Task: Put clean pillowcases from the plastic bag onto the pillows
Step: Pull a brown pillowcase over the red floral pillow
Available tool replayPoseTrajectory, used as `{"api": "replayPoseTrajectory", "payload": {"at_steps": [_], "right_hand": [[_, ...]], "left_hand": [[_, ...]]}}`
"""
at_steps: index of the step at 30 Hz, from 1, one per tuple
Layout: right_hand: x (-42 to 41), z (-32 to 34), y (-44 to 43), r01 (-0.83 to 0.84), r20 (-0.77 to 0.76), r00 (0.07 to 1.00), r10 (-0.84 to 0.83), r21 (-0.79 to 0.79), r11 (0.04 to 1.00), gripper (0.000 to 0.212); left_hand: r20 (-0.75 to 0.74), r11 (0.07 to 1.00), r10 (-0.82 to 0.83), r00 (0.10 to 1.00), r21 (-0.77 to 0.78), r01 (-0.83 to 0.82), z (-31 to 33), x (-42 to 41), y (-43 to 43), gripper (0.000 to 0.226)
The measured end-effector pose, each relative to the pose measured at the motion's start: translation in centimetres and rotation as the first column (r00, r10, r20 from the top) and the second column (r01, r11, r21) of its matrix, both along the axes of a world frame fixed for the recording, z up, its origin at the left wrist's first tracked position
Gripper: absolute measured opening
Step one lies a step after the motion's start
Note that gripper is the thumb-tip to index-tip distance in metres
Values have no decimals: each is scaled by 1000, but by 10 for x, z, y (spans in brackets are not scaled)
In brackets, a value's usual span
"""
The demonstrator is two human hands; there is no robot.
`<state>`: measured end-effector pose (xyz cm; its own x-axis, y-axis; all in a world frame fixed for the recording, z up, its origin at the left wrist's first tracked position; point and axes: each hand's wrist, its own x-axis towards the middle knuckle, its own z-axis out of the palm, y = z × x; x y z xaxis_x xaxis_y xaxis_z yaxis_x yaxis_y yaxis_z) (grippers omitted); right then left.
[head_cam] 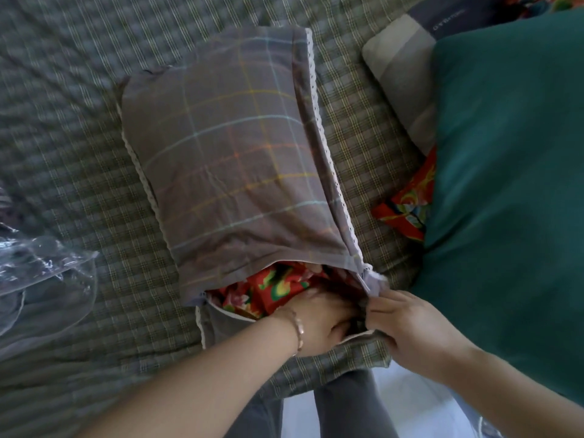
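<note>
Pillowcase (pixel 240 159): mid-bed (pixel 79 137), pillow (pixel 271 289) nearly inside. Right hand (pixel 407 324) pinches the near-right hem corner. Left hand (pixel 319 317): fingers buried in the opening, grip unclear. Risk: the pinch slips and the pillow corner bunches.

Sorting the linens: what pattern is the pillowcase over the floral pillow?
The pillowcase is grey plaid with thin coloured lines; best in head view.

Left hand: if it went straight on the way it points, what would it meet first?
Probably the inside of the pillowcase corner that the right hand pinches; the left hand reaches into the opening there. Depth unclear.
</note>
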<state>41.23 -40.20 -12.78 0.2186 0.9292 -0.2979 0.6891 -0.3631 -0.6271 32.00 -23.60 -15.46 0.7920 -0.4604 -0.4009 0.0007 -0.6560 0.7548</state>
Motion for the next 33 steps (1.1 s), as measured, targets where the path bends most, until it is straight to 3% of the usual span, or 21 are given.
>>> {"api": "replayPoseTrajectory", "payload": {"at_steps": [2, 4, 5, 7, 9, 10, 12, 13, 14, 16, 18, 20, 23, 25, 26, 28, 30, 31, 33], "right_hand": [[0, -5, 2, 2, -11, 1000, -2, 20, 1000, 14], [1, -10, 2, 23, -13, 1000, -23, 31, 999, 9], [2, -14, 0, 33, -11, 999, -32, 43, 999, 9], [7, -17, -4, 81, -11, 997, -80, 40, 996, 7], [15, -18, -6, 131, 26, 991, -131, 5, 991, 9], [17, -17, -5, 145, 44, 989, -144, -26, 989, 13], [17, -15, -4, 147, 62, 988, -143, -62, 987, 22], [16, -14, -2, 130, 66, 990, -126, -60, 990, 24], [15, -12, 0, 109, 69, 992, -105, -61, 992, 24], [12, -10, 6, 85, 80, 994, -81, -54, 995, 23], [9, -10, 9, 97, 66, 993, -94, -40, 995, 22], [4, -9, 11, 118, 53, 992, -116, -36, 992, 23], [-2, -12, 12, 106, 86, 991, -101, -62, 992, 27], [-2, -18, 15, 111, 98, 990, -101, -95, 989, 36], [-1, -22, 17, 104, 102, 990, -93, -112, 988, 37], [2, -24, 23, 41, 146, 989, -16, -167, 985, 29], [4, -20, 28, -44, 141, 987, 75, -210, 977, 15], [6, -18, 31, -71, 104, 990, 92, -185, 980, 14], [14, -13, 34, -98, 83, 991, 108, -114, 989, 9]], "left_hand": [[-124, 979, -66, 990, 185, 88, 1, 25, -15, 33], [-375, 962, -69, 925, 222, 161, 0, 49, -28, 35], [-484, 974, -12, 875, 191, 120, -7, 56, -33, 34], [-597, 986, 164, 785, 110, -123, -16, 58, -33, 34], [-539, 907, 369, 757, 29, -421, -16, 41, -16, 32], [-481, 872, 440, 758, 26, -490, -10, 26, -4, 32], [-275, 877, 478, 834, 100, -470, 0, -11, 20, 33], [-92, 872, 474, 875, 184, -453, 4, -30, 31, 34], [102, 846, 448, 888, 273, -459, 8, -46, 41, 34], [303, 755, 442, 844, 383, -532, 4, -67, 51, 31], [292, 708, 522, 801, 375, -598, -4, -65, 51, 34], [196, 772, 515, 834, 318, -551, -10, -49, 39, 38], [-119, 910, 228, 966, 379, -168, -21, -12, -2, 41], [-389, 919, 142, 910, 394, 26, -25, 13, -18, 48], [-441, 920, 111, 891, 384, 76, -24, 25, -20, 49], [-373, 950, 158, 914, 309, -38, -19, 31, -15, 45], [-161, 929, 359, 919, 152, -337, -11, 9, -4, 43], [-84, 909, 415, 906, 84, -408, -3, -14, 3, 43], [50, 912, 397, 917, 94, -400, 5, -61, 12, 37]]}}
